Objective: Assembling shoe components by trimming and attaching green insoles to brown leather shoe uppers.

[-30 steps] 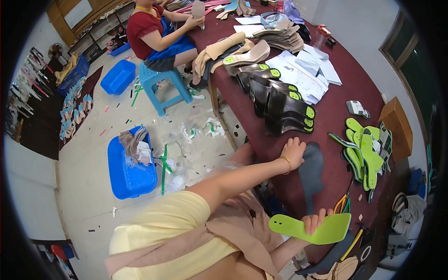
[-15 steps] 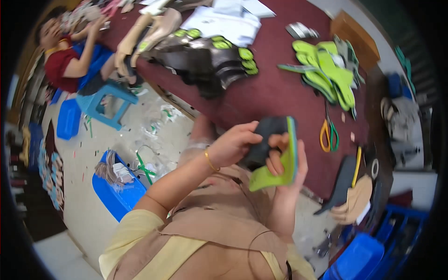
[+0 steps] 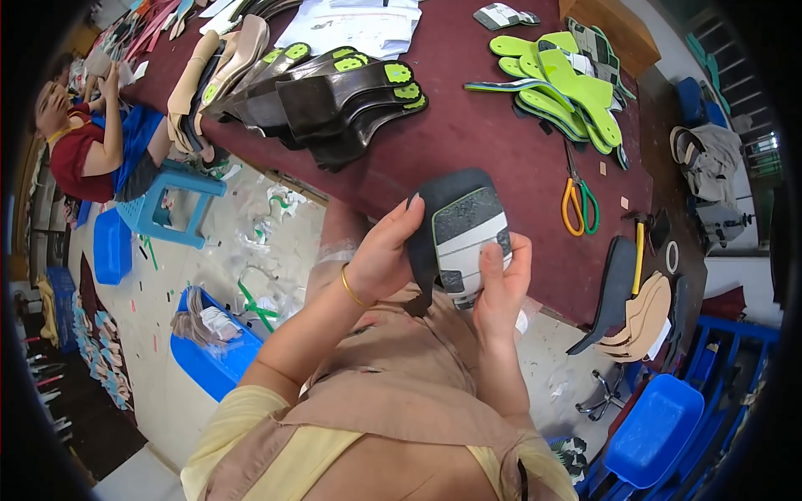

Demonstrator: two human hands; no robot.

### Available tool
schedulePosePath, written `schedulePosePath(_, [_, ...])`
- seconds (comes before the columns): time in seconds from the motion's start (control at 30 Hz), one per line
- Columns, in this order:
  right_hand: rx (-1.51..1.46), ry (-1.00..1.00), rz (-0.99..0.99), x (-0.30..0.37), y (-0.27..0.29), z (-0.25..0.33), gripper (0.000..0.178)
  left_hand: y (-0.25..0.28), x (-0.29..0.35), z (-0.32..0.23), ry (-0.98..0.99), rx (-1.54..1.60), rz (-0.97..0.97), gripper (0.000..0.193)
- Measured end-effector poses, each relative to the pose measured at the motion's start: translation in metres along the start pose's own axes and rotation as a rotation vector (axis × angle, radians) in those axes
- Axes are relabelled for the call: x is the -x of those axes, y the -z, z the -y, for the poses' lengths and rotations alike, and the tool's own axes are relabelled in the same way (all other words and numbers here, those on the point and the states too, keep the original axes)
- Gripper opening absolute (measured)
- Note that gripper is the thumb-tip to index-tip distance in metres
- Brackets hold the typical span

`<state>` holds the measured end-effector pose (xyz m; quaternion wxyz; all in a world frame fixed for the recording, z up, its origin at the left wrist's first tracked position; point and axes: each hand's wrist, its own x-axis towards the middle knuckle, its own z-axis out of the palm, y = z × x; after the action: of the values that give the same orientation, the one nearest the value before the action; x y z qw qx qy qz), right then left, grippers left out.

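A black, sole-shaped piece (image 3: 454, 184) is gripped at its left side by my left hand (image 3: 378, 260), thumb on top. Against it lies an insole (image 3: 472, 230) with a grey-and-white patterned face up and a thin green edge. My right hand (image 3: 504, 284) pinches the insole's right side, thumb on the white part. The two pieces overlap in front of my apron, close to the table edge; the fingers beneath them are mostly hidden. Farther right on the table is a pile of lime-green insoles (image 3: 576, 92), some with their grey-and-white faces showing.
On the maroon table (image 3: 493, 167) are dark brown shoe pieces (image 3: 334, 100), papers (image 3: 351, 33), scissors (image 3: 571, 209), a yellow-handled hammer (image 3: 639, 259) and beige pieces (image 3: 643, 309). Blue bins (image 3: 205, 355) stand left and right. A person (image 3: 83, 163) in red sits at the far left.
The insole has turned over: its lime-green side faced me, now its grey-and-white side does. It has come against the black piece. My view has shifted slightly.
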<state>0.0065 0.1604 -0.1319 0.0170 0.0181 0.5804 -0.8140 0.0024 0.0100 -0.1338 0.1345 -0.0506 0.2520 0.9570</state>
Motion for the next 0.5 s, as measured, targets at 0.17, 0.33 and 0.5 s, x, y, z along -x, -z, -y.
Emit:
schedulePosePath(0.17, [0.067,0.043,0.011,-0.004,-0.01,0.0,0.034,-0.006,0.001,-0.003,0.005,-0.007,0.074,0.048])
schedulePosePath(0.33, [0.092,0.075,0.011,-0.01,-0.011,-0.001,0.034,-0.007,-0.003,-0.005,-0.021,-0.013,0.097,0.049])
schedulePosePath(0.5, [0.121,0.087,-0.004,-0.013,-0.011,-0.005,0.034,-0.005,-0.004,-0.006,-0.006,0.005,0.103,0.049])
